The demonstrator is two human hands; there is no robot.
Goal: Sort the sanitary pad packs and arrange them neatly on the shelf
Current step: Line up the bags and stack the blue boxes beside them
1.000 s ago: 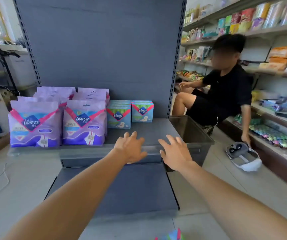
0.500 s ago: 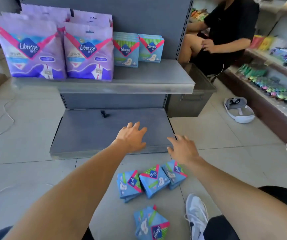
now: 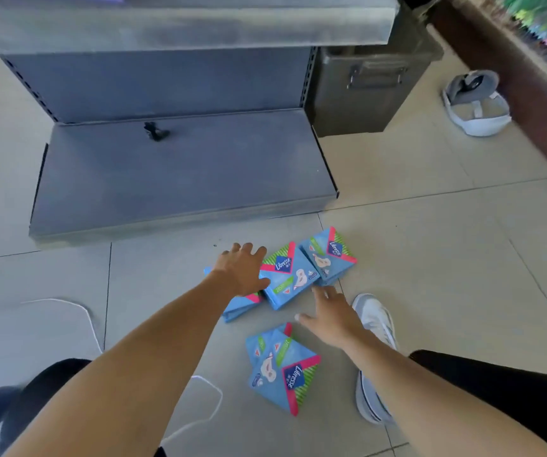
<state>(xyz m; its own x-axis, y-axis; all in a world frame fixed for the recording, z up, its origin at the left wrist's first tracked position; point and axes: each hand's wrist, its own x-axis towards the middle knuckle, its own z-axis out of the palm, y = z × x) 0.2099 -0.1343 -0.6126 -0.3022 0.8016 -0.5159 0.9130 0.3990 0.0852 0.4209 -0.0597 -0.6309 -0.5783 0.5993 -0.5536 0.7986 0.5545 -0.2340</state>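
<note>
On the floor tiles (image 3: pixel 430 258), your spread left hand (image 3: pixel 239 268) covers the leftmost Libresse pack (image 3: pixel 241 305); your right hand (image 3: pixel 331 319), fingers apart, holds nothing beside it.

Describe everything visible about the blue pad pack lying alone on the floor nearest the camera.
The nearest blue pack is a soft, glossy plastic pouch, blue with a pink band, green striped corners, a dark Libresse logo and a pad drawing. It lies flat on the tiled floor, turned diagonally, apart from the three packs above it. Neither hand touches it; the right hand hovers just above and right. A white cord lies to its left.
</note>
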